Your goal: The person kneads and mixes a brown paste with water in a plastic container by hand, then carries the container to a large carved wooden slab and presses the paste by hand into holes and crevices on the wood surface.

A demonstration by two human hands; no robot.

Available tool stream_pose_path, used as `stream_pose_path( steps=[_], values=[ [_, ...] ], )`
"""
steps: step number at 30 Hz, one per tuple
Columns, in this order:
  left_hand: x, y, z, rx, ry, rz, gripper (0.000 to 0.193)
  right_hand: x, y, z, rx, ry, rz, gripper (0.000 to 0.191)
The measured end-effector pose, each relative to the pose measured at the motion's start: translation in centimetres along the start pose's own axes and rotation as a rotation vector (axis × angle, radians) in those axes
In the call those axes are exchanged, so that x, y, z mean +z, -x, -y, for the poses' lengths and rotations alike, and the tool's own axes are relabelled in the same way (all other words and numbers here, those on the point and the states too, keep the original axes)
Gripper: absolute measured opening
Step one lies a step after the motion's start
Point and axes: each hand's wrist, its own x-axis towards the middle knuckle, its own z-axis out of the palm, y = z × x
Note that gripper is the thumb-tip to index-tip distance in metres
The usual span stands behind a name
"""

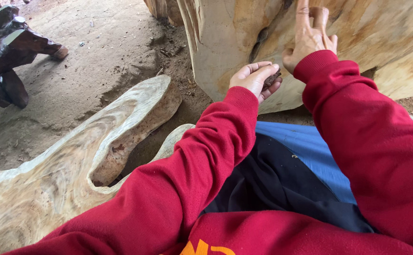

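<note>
Left grip: I see my left hand (253, 79) cupped palm-up, fingers curled loosely round a small dark brown lump of bark-like debris (272, 78); it is holding that, not clenched tight.
Right grip: my right hand (310, 38) is not holding anything; the forefinger is stretched upward and pressed flat to the wood, the other fingers bent against it.
Thing under the fingers: the big pale carved trunk (225, 42), bare yellowish wood, stands upright straight ahead of me; a dark crack (262, 38) runs up it on a slant, towards the upper right.
Key relation: the crack lies just left of my right hand and just above my left; the cupped left hand sits below and to the left of the right, near the trunk's face, with the debris on the side facing the wood.
Nearer hand: I judge the right hand nearer the upper crack, the left nearer its lower end.
Further out: a flat swirl-grained wood slab (74, 156) lies on the dirt floor (98, 47) to my left; a dark polished root piece (8, 47) stands well apart at far left.
</note>
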Motion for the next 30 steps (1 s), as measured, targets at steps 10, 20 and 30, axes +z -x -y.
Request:
stream_pose_path(
  steps=[10,20,30],
  values=[
    [-0.2,0.4,-1.3,0.024,0.121,0.025,0.022,0.2,-0.3,-0.5,-0.030,0.054,0.078,0.116],
    [0.2,0.7,-3.1,-0.029,-0.079,-0.119,0.025,-1.5,0.8,-1.6,-0.288,-0.188,-0.299,0.050],
    [0.1,0.2,-2.6,0.169,-0.047,0.021,0.026,-2.5,2.4,-0.3,0.116,-1.079,0.312,0.024]
  ],
)
